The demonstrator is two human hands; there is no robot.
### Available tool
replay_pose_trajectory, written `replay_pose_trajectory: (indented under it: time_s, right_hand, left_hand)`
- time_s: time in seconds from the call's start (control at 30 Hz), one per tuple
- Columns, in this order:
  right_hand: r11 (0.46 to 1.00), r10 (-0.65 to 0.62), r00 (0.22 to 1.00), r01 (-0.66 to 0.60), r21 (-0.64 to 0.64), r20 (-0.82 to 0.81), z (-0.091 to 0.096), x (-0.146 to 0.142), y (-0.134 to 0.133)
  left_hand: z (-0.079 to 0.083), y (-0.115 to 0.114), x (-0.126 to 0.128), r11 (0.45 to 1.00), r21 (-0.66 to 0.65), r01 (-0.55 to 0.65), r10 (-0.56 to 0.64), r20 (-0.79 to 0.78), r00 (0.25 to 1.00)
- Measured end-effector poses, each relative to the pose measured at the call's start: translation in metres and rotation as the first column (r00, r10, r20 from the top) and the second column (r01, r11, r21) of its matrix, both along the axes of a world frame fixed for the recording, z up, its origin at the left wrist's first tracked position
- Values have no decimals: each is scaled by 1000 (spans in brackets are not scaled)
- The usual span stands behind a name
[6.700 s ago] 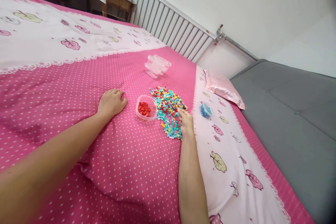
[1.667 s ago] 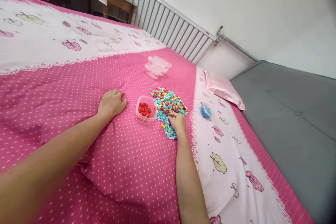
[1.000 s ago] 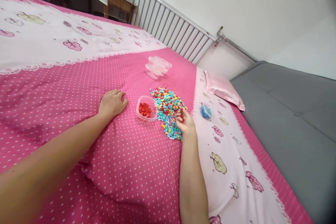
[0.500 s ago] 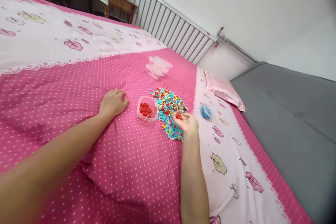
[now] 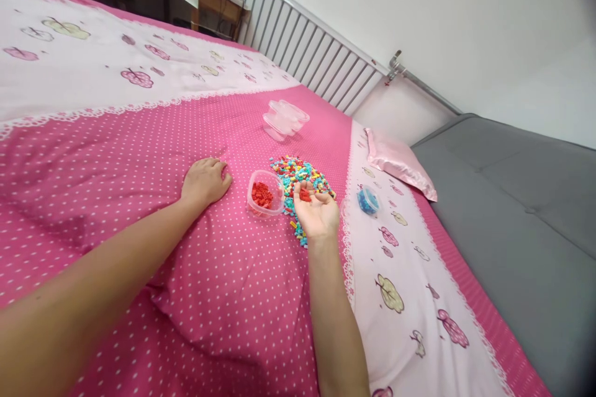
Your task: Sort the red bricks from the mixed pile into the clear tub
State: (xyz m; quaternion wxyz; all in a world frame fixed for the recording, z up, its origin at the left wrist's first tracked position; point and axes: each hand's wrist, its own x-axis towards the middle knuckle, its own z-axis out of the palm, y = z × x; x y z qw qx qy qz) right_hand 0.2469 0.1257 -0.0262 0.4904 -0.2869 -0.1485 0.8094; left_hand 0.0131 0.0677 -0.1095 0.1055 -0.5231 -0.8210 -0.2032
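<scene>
Left of centre, the left hand (image 5: 205,182) is laid on the pink polka-dotted bedspread (image 5: 218,298), its grip relaxed, thumb apart. At centre, small red plastic pieces (image 5: 262,196) are contained in a clear rounded-square tub (image 5: 277,193). Just right, a multicoloured heap of small pieces (image 5: 302,170) is partly hidden by the upturned right hand (image 5: 319,214); a few loose red pieces (image 5: 305,195) are held in its cupped grip. Farther right, a clear tub of blue pieces (image 5: 369,201) is seen.
</scene>
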Motion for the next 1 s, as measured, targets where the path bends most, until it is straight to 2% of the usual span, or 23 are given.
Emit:
replay_pose_trajectory:
  time_s: [0.1,0.2,0.33,0.47,0.53,0.57,0.6,0.67,0.73,0.77,0.83,0.87,0.93,1.0]
  right_hand:
    - [985,65,998,-69,157,26,-3,-12,-2]
    - [941,113,990,-133,311,82,-6,-24,-8]
    - [875,109,976,-183,449,186,-8,-36,-18]
    - [787,86,953,-244,566,292,-7,-26,-14]
    - [763,-11,912,-258,593,411,-10,-10,-3]
    - [756,-99,861,-261,601,499,-12,-2,3]
    - [742,-201,774,-280,609,601,-16,7,10]
    - [673,-350,516,-442,593,782,-23,22,20]
    - [598,-388,232,-673,435,892,-30,30,24]
    - [575,-404,98,-747,335,910,-32,30,24]
    - [572,-431,-129,-805,160,893,-35,26,19]
    - [588,-438,-217,-803,96,872,-35,23,15]
    - [620,-433,-338,-785,3,836,-35,17,10]
    - [635,-423,-388,-771,-37,819,-34,14,8]
  left_hand:
    - [-2,0,-1,1000,11,5,-5,4,1000]
    - [-3,1,-1,1000,22,8,-8,7,1000]
    - [-4,1,-2,1000,21,9,-9,4,1000]
    - [-3,1,-1,1000,12,4,-4,6,1000]
    - [-2,1,-1,1000,8,2,-2,9,1000]
    - [-1,1,0,1000,6,2,-2,11,1000]
    - [-1,0,0,1000,4,3,-3,12,1000]
    - [0,0,0,1000,0,2,-2,16,1000]
    - [0,0,0,1000,-2,-1,1,19,1000]
    - [0,0,0,1000,-2,-2,2,19,1000]
    - [0,0,0,1000,-1,-4,4,19,1000]
    - [0,0,1,1000,-2,-4,4,20,1000]
    - [1,0,1,1000,-3,-3,3,23,1000]
    - [1,0,1,1000,-2,-1,1,26,1000]
